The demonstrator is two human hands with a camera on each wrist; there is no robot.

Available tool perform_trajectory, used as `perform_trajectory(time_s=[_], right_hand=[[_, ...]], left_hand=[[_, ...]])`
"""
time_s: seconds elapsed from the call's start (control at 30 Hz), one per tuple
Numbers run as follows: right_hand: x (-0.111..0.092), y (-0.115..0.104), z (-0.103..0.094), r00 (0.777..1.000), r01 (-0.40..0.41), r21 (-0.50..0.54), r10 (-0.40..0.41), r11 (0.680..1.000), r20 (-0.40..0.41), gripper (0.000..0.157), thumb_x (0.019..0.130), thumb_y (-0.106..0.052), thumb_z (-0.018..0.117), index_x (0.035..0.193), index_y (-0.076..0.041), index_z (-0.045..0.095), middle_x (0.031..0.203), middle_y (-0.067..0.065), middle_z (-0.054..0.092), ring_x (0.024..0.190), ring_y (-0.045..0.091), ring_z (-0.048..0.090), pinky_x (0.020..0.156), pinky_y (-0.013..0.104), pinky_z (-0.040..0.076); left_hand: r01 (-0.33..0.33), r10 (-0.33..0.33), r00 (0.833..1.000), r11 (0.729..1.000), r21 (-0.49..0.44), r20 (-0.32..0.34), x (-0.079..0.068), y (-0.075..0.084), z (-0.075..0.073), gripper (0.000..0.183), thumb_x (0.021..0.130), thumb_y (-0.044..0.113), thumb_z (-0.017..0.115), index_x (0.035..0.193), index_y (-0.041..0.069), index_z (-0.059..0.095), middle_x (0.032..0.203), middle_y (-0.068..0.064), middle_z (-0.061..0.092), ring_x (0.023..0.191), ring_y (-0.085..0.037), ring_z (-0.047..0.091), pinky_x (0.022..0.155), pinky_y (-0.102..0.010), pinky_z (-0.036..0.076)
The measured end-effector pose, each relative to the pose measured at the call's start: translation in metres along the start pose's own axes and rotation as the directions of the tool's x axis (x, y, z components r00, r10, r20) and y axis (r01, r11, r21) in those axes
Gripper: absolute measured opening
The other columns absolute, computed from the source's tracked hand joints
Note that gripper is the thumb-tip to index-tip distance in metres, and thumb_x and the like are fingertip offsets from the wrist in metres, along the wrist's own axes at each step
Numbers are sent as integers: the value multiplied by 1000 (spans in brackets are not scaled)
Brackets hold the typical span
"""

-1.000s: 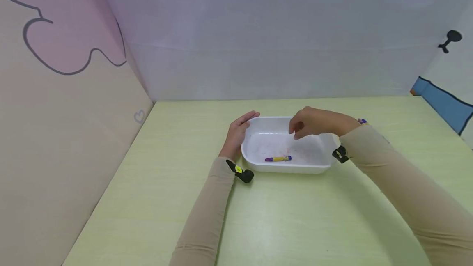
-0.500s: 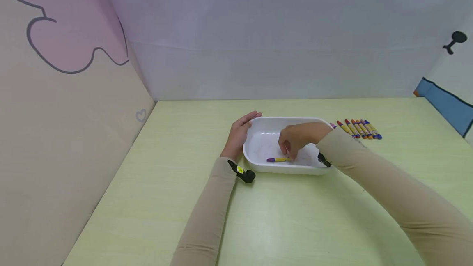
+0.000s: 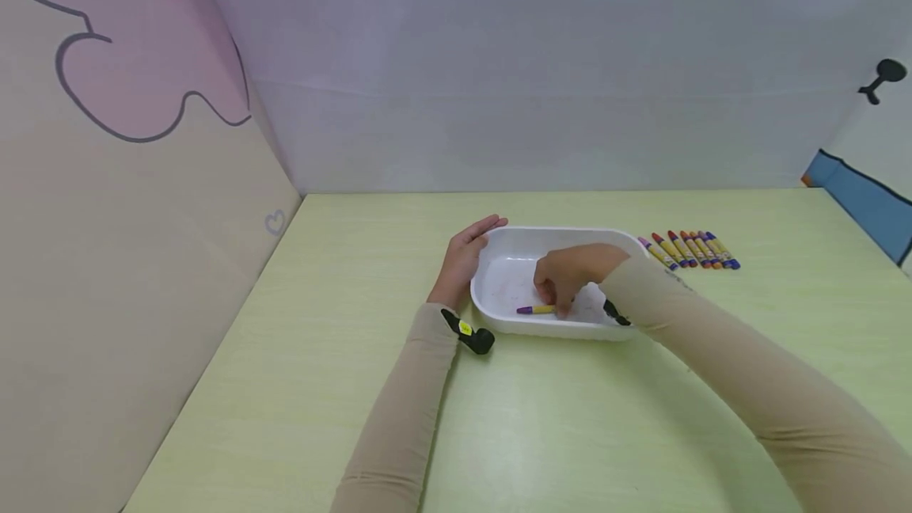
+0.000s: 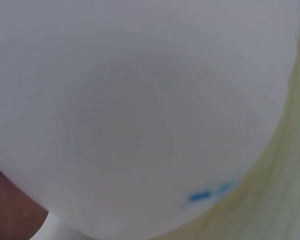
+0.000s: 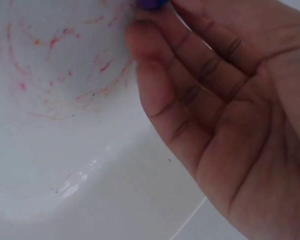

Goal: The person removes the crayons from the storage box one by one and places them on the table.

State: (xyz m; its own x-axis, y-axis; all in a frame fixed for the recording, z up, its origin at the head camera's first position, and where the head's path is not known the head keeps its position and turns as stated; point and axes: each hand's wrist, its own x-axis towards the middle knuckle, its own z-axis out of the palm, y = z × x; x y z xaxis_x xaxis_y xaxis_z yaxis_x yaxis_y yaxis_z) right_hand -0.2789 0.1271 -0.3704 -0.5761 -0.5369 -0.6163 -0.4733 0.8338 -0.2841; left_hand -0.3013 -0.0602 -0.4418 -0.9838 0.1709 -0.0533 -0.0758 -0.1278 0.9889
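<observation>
A white plastic tray (image 3: 552,328) sits on the table. My left hand (image 3: 457,266) holds its left end, thumb at the rim and fingers along the outer side. In the left wrist view the tray wall (image 4: 150,125) fills most of the picture. Inside the tray lies a yellow-wrapped purple crayon (image 3: 533,309). My right hand (image 3: 577,269) reaches down into the tray and pinches this crayon at its right end; the fingertips hide that end. In the right wrist view, the crayon's purple-blue end (image 5: 151,3) shows by the fingertips of the right hand (image 5: 240,110).
Several crayons (image 3: 689,250) lie side by side in a slanted row on the table, right of the tray. Coloured wax streaks (image 5: 57,40) mark the tray floor. A pale wall (image 3: 541,101) stands behind the table (image 3: 556,418).
My right hand has come down and left into the tray, from above it onto the crayon. The row of crayons, mostly covered earlier by the right arm, now shows. The left hand stays on the tray.
</observation>
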Motion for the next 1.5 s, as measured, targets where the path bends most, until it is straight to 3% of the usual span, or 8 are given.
perform_trajectory(time_s=[0.33,0.6,0.77,0.93,1.17,1.5], right_hand=[[-9,4,-7,999,0,18,1,1000,-47,11,82,-15,75,86,-14,65,88,0,60,79,15,55,71,26,47],[-31,14,-22,987,32,44,-25,998,-159,7,84,-17,73,87,-15,67,87,0,59,81,15,52,71,27,46],[-48,31,-31,965,72,87,-47,994,-257,9,87,-17,70,94,-12,68,88,1,63,80,14,54,71,29,47],[-65,56,-33,923,54,119,-4,991,-386,17,89,-19,67,103,-8,69,94,3,67,86,15,60,75,33,51],[-85,100,-20,815,6,247,139,969,-563,25,92,-21,64,109,-4,68,102,12,69,87,21,62,71,35,53],[-110,161,10,676,-137,363,355,922,-646,41,94,-26,58,117,9,60,108,30,62,96,40,58,80,54,48]], left_hand=[[3,-3,1000,1000,3,2,0,-1,0,39,101,8,38,135,12,56,131,2,62,130,-9,49,110,-29,40],[4,-4,1000,1000,26,9,-3,1,-1,39,102,10,38,137,13,54,131,6,62,129,-9,50,108,-30,42],[20,-20,1000,1000,19,15,-3,1,-1,39,102,11,38,137,15,54,131,6,62,130,-9,50,109,-30,41],[23,-23,999,1000,16,24,-4,4,-2,38,102,11,38,137,15,54,132,5,61,130,-10,49,109,-31,41],[3,-4,1000,999,34,16,-3,1,-1,40,102,11,38,140,10,50,130,6,62,128,-9,51,108,-31,43],[21,-21,1000,999,26,11,-2,1,-1,39,102,13,38,139,13,52,131,8,62,128,-9,51,107,-31,43]])
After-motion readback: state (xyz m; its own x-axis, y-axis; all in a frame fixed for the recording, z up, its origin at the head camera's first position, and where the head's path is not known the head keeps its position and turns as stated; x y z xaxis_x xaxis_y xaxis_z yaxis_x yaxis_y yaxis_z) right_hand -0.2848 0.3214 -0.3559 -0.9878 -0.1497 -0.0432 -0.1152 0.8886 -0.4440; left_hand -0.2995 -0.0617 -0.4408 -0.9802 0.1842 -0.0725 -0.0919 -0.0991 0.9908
